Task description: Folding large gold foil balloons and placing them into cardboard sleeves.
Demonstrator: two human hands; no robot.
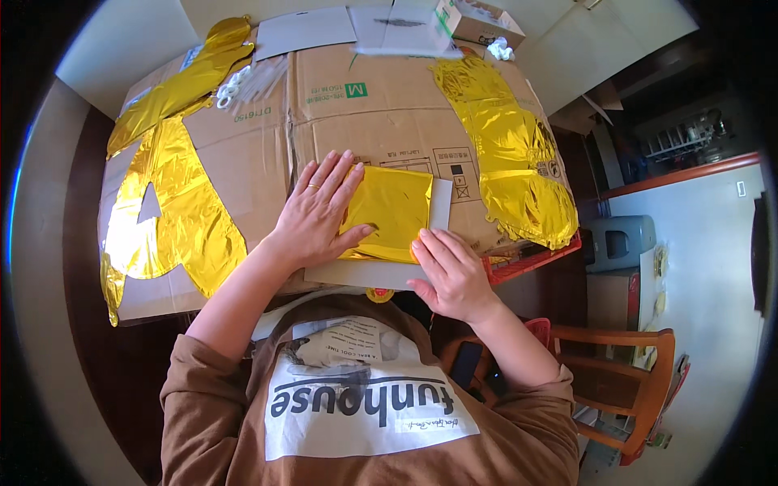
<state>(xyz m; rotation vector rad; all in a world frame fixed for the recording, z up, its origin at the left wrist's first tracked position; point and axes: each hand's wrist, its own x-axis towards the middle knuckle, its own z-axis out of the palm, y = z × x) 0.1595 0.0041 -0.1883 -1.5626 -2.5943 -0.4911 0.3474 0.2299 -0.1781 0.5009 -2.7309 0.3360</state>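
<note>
At the near edge of the brown, printed cardboard sheet (373, 113), a flat white card (440, 206) lies beneath a folded, square packet of shiny gold foil (397, 202). The card shows along two sides of the packet, and presumably serves as a firm backing or guide for its edges.

The left hand (324, 202) is palm down with fingers extended over the packet's left side, gripping nothing visible; the pressure appears meant to hold the foil flat. The right hand (442, 267) has its fingertips at the packet's near right corner, its thumb set apart; whether foil is pinched there cannot be told.

On the cardboard's left side lies a flat gold foil shape with a triangular opening (194, 219); on its right, a crinkled gold foil shape (510, 154). Both are spread out, seemingly to leave the middle free.

Toward the cardboard's far left, white plastic rings (235, 85) are gathered. At its far edge rest a white rectangular sheet (305, 32) and an open carton (482, 24), apparently set aside.
</note>
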